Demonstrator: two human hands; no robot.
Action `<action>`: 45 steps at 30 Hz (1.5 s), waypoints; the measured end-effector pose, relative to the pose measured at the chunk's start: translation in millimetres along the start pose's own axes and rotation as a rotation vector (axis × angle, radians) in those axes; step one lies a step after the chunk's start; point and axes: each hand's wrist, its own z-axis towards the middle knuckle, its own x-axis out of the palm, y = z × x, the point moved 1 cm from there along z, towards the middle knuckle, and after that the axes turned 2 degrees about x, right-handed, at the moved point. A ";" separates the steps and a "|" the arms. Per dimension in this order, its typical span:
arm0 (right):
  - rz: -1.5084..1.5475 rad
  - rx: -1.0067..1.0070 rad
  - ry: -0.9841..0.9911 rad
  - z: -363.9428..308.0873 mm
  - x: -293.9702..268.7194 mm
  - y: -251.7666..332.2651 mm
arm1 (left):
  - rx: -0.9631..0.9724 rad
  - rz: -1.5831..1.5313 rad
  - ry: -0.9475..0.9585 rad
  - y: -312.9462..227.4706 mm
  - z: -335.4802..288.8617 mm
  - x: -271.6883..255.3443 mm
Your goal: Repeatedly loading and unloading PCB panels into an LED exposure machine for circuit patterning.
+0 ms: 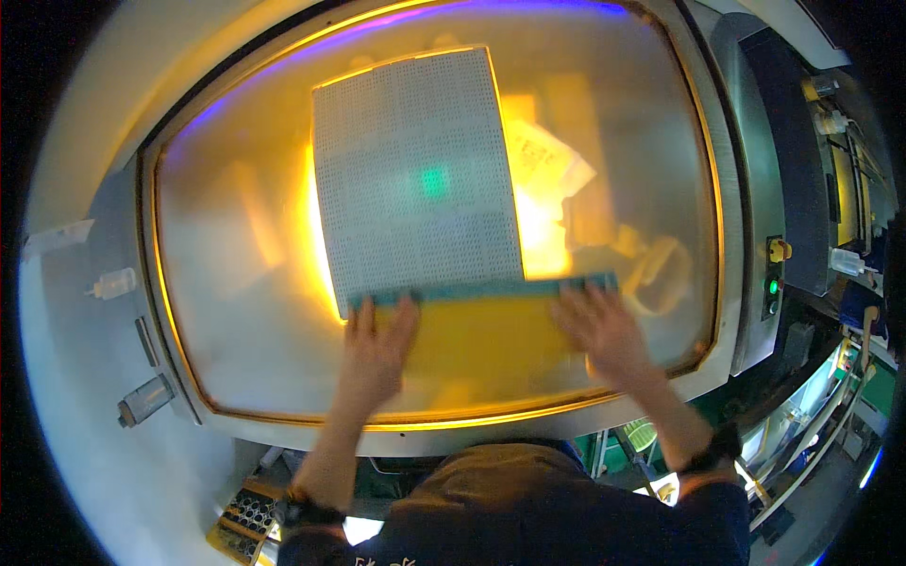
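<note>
A broad yellow sheet with a teal strip [491,289] along its far edge lies across the near end of a pale panel [415,170]. The panel is covered in rows of small dark marks, with a green light spot near its middle. My left hand [377,349] grips the left end of the sheet, fingers over the teal strip. At the right end my right hand [604,330] holds it the same way, fingers reaching onto the strip. The undersides of both hands are hidden. The yellow part [486,349] looks slightly blurred.
The panel rests on a shiny, glowing surface inside a rounded frame [719,236]. A control box [773,274] with a green-lit button stands right. Small bottles [115,283] and a clear cylinder [146,401] are at the left. A perforated rack [250,514] is at lower left.
</note>
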 end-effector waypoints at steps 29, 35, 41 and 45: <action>0.542 -0.043 0.348 -38.6 -28.5 38.9 | 0.104 -0.103 -0.010 -1.2 -74.0 44.7; 0.049 -0.038 0.011 -84.6 43.1 87.0 | -0.066 -0.188 0.123 -38.2 -118.5 33.7; 0.148 -0.012 0.047 -135.2 17.7 94.2 | 0.314 -0.223 -0.141 -66.2 -149.3 61.4; 0.323 -0.130 0.078 -217.9 20.5 119.4 | 0.230 -0.632 0.084 -137.6 -227.7 51.3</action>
